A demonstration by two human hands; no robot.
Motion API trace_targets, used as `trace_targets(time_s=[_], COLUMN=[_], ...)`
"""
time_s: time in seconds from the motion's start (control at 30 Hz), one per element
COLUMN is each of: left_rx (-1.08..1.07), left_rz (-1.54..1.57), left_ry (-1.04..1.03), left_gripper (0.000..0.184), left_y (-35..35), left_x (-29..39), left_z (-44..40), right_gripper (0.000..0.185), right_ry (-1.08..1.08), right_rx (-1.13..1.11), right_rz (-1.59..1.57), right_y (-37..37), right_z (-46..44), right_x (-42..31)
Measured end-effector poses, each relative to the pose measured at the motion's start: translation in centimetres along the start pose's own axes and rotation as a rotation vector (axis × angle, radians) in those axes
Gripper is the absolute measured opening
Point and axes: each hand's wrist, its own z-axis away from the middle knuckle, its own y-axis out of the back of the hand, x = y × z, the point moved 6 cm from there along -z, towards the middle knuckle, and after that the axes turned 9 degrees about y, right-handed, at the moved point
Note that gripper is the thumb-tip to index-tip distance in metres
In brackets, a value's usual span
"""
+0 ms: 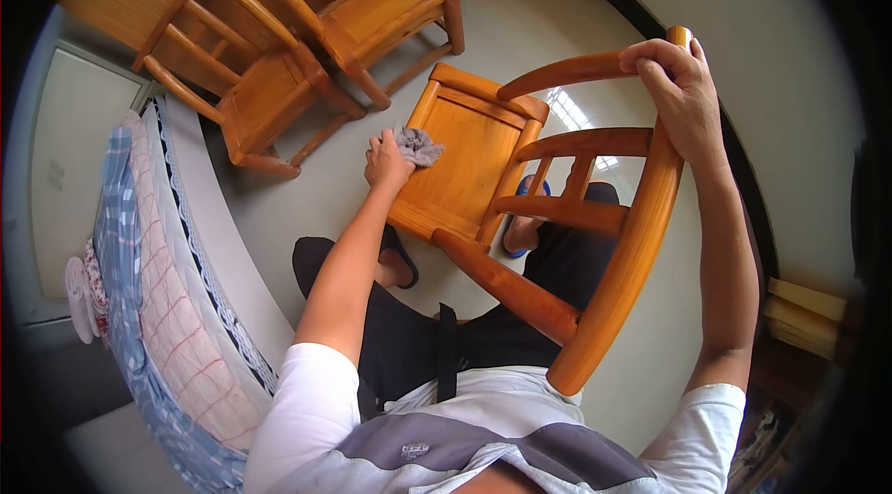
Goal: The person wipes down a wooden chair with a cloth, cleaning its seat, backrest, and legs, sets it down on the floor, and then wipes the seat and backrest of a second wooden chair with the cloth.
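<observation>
Floor (pixel 595 20): pale and glossy, with bright light reflected near the middle of the view.
Bed (pixel 200 234): placed along the left, spread with a checked pinkish cover (pixel 172 289) and a blue plaid fabric (pixel 153 401).
Two chairs (pixel 269 104): lined up side by side at the upper left, made of orange-brown wood, with barred backs.
Person (pixel 418 457): seen from above, dressed in a white-and-grey top and dark trousers.
Wooden chair (pixel 508 183): located on the near side of the two chairs, in front of the person; its seat (pixel 460 178) is turned to the left and its top rail (pixel 641 248) to the right. Whether all its legs are set down cannot be told.
Slippers (pixel 403 252): blue, worn on the feet; one is seen just beside the seat's near corner, the other between the bars of the back.
Right hand (pixel 683 90): the grip is clenched around the far end of the top rail.
Left hand (pixel 387 162): the grip is closed on a bunched rag, by the seat's left edge.
Grey rag (pixel 420 148): crumpled, pressed against the seat.
</observation>
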Motion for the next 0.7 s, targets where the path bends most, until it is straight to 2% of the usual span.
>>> trace_targets(time_s=[0.17,0.3,0.37,0.4,0.43,0.5,0.57,0.63,0.7], left_rx=[-0.187,-0.139,0.268,0.329,0.322,0.128,0.117,0.206,0.185], left_rz=[-0.005,-0.020,-0.023,0.046,0.045,0.157,0.146,0.214,0.267], left_ry=[0.083,0.033,-0.474,-0.635,-0.636,-0.849,-0.879,-0.781,-0.756], left_gripper=[0.063,0.060,0.056,0.050,0.050,0.052,0.049,0.046,0.044], left_y=[1.1,1.0,1.3,1.2,0.7,-1.0,-2.8,-3.7,-4.0], left_x=[-4.8,-5.7,-4.0,-3.1,-2.7,-0.7,1.1,3.4,6.4], left_z=[3.3,5.0,6.8,7.8,7.7,7.5,6.8,5.5,4.0], right_gripper=[0.024,0.027,0.027,0.027,0.027,0.028,0.027,0.027,0.027], right_ry=[0.031,0.076,0.082,0.091,0.085,0.046,0.065,0.080,0.042], right_rx=[0.004,0.025,0.015,-0.002,-0.006,-0.002,-0.001,0.005,0.001], right_rz=[0.003,0.030,0.036,0.044,0.044,-0.001,0.013,0.033,-0.009], right_y=[-0.2,-0.3,-0.2,-0.2,-0.3,-0.3,-0.3,-0.1,-0.2], right_z=[-0.3,-0.3,-0.4,-0.4,-0.4,-0.3,-0.3,-0.4,-0.3], right_x=[-0.3,0.1,0.0,0.0,0.0,0.0,-0.1,-0.1,0.0])
